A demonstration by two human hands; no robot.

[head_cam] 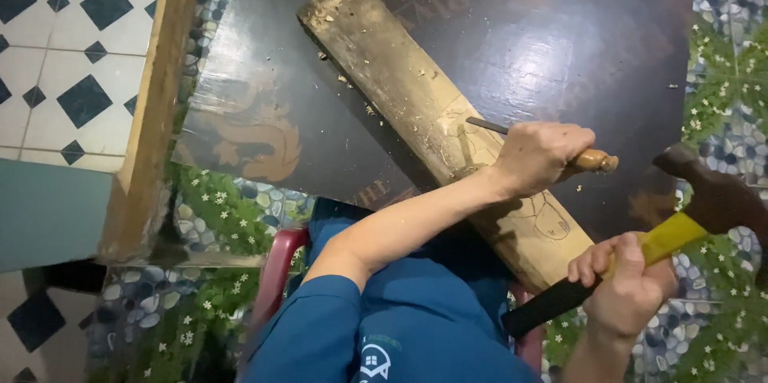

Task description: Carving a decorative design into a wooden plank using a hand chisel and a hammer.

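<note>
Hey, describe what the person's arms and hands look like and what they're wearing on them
Both hands are bare: no gloves, rings or watch visible. The left hand joins a forearm bare up to a short blue sleeve at the upper arm. The right hand shows only to the wrist, also uncovered. The blue shirt has a small white emblem.

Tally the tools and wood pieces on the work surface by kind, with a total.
Chisel: 1, in the left hand
Hammer: 1, in the right hand
Plank: 1
Total: 3
</note>
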